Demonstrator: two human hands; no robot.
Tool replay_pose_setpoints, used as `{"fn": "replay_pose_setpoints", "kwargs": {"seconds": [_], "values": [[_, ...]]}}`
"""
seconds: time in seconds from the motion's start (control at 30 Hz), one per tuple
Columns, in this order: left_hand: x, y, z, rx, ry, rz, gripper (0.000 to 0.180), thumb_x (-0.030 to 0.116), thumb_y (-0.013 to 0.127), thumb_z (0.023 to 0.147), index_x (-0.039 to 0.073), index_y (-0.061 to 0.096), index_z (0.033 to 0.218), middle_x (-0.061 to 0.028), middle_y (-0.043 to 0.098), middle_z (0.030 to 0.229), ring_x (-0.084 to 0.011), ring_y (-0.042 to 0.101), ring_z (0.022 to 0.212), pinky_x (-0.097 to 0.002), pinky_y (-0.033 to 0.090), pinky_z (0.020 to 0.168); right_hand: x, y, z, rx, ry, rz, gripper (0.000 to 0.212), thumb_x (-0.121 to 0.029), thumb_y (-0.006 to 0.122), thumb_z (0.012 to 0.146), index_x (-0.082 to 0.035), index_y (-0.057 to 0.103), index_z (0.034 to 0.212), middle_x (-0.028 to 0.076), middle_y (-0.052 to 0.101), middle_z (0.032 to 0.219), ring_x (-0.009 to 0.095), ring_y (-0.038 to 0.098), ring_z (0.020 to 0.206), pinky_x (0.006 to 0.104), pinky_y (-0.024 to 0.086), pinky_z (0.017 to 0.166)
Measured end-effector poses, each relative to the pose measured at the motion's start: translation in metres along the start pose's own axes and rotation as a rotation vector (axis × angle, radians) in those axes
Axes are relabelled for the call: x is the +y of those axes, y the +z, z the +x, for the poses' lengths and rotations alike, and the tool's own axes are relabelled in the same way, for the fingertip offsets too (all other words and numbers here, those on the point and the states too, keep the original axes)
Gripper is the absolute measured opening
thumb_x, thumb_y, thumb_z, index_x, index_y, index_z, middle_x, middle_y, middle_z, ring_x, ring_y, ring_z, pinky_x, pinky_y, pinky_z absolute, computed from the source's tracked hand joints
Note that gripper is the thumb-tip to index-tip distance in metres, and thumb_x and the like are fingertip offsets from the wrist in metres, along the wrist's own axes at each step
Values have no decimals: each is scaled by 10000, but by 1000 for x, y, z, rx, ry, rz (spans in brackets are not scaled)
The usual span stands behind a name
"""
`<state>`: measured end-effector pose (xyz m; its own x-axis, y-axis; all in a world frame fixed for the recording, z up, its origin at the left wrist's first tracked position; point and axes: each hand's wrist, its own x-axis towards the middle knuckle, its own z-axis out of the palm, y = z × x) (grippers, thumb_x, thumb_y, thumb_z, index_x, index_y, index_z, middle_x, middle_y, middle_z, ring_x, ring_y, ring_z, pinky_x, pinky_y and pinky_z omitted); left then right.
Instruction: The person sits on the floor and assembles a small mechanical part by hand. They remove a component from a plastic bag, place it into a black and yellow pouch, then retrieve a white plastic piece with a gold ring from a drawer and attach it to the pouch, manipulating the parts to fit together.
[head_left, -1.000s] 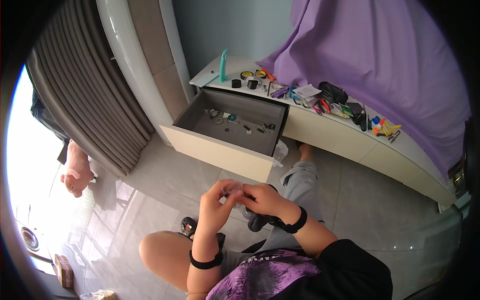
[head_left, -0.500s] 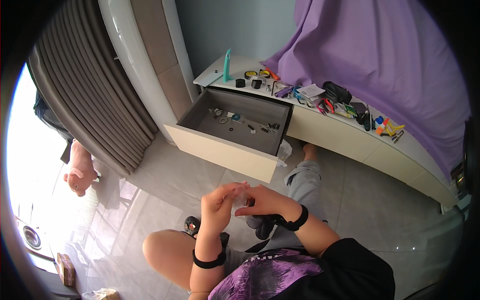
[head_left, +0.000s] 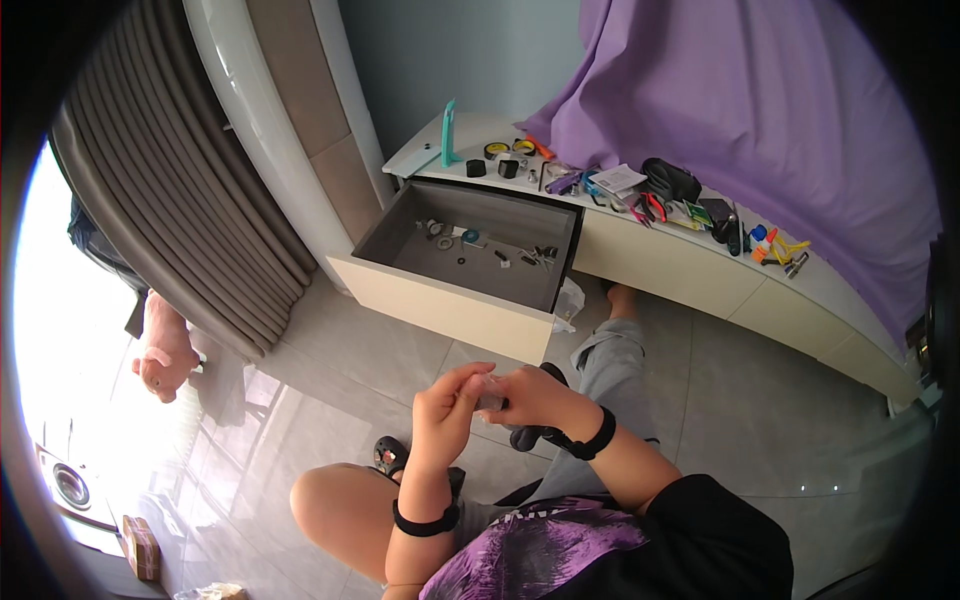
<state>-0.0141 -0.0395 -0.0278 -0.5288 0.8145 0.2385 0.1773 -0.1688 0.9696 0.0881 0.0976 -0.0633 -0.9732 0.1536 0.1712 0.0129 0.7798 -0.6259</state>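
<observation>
Grey floor tiles (head_left: 330,400) spread below us, with an open drawer (head_left: 440,305) ahead. Our left hand (head_left: 442,408) and right hand (head_left: 537,396) pinch a small clear packet (head_left: 490,393), plastic by its look, from either side, so it lies directly between them, neither hand nearer. Much of it is hidden, and we cannot tell which way its long axis runs.

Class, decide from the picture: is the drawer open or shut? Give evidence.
Open: the drawer juts out from the cabinet, exposing small loose parts inside.
</observation>
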Motion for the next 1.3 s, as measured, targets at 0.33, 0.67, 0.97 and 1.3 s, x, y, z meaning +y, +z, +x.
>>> {"fn": "replay_pose_setpoints", "kwargs": {"seconds": [0.33,0.67,0.97,1.3], "values": [[-7,10,11,191,171,196,110,-31,582,798,19,641,876,-112,654,1009,-241,611,967,-343,490,824,4,-4,-7,-46,-53,-14,291,-334,643,762,-95,579,916,113,616,656,325,612,621,422,470,569],[-3,-6,15,-46,444,461,206,-115,519,659,74,588,703,-44,640,1067,-339,476,1170,-413,434,923,-1,-8,-8,-70,-25,18,319,-345,651,764,-75,552,902,118,611,657,339,606,628,429,458,567],[2,-10,14,-125,478,425,285,-125,482,664,72,661,769,-67,657,1098,-336,477,1215,-417,425,953,-7,-14,-10,-78,-21,47,322,-358,652,765,-76,575,899,122,612,657,330,609,625,418,461,564],[10,-7,12,-350,418,387,475,-100,474,611,33,624,1042,-106,655,1094,-348,471,1246,-459,372,1022,-6,-19,-15,-9,120,58,367,-431,656,759,-64,649,763,139,623,644,328,618,612,391,491,572]]}}
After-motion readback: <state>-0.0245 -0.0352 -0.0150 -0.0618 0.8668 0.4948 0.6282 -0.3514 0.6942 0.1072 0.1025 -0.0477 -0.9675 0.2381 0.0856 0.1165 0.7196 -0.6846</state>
